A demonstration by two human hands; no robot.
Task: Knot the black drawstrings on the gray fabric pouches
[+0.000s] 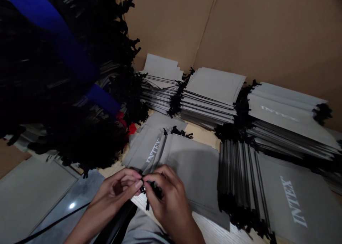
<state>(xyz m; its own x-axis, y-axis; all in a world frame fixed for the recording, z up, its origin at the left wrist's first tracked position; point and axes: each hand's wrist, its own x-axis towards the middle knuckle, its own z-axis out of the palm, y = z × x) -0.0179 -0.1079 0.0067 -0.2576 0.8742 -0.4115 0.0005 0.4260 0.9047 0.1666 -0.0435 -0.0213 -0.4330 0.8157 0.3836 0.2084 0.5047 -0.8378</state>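
My left hand (pixel 117 190) and my right hand (pixel 168 192) meet at the near edge of the table, thumbs and fingertips pinched together. Between them is a black cord (pixel 148 204), its loose end hanging down; the exact grip is partly covered by my fingers. Just beyond my fingers lie grey fabric pouches, one printed INTEX (pixel 141 146) and a plain one (pixel 195 162) to its right. Black cord ends (pixel 180 131) stick out at the far edge of these pouches.
Stacks of grey pouches (pixel 213 82) line the brown cardboard wall (pixel 267 30). At right stands a row of pouches on edge (pixel 237 172), with an INTEX pouch (pixel 301 194) beside it. A large corded bundle with a blue strap (pixel 72 55) fills the left.
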